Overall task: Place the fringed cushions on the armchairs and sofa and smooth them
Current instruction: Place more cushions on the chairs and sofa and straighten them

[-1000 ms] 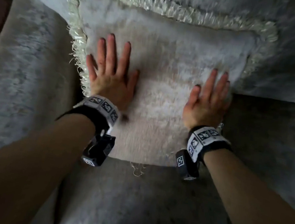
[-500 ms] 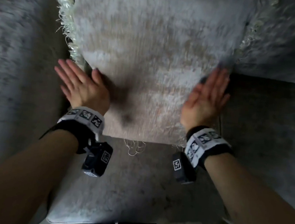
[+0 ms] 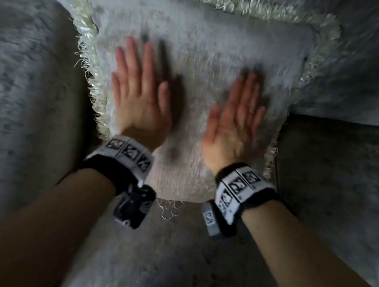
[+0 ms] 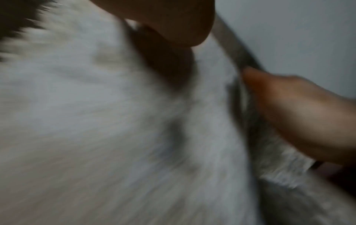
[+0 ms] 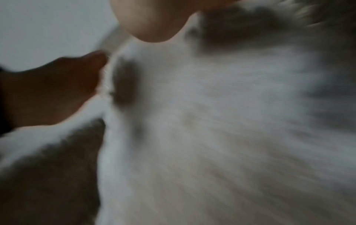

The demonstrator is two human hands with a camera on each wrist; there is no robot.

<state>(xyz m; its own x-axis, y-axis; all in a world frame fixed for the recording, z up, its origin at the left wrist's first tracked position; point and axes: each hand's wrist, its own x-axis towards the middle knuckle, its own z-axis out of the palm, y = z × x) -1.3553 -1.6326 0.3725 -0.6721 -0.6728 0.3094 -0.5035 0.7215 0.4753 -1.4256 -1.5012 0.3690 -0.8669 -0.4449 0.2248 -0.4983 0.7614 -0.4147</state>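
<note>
A pale fringed cushion (image 3: 199,56) leans against the grey backrest (image 3: 373,58) of the seat, its lower edge on the seat pad (image 3: 170,248). My left hand (image 3: 138,84) lies flat on the cushion's left half, fingers straight and spread. On the right half my right hand (image 3: 237,115) presses flat too, fingers straight. Both wrist views are blurred: the left wrist view shows the cushion face (image 4: 96,121) and my other hand (image 4: 300,114) at its edge; the right wrist view shows the cushion face (image 5: 221,121) and the left hand (image 5: 53,91).
A grey upholstered armrest (image 3: 17,98) rises to the left of the cushion. More dark grey seat surface (image 3: 340,185) stretches to the right. Loose fringe threads (image 3: 171,209) hang at the cushion's bottom edge.
Both hands have slid from the cushion's lower sides back up onto its face. The view has pulled back, so the cushion's top fringe shows again.
</note>
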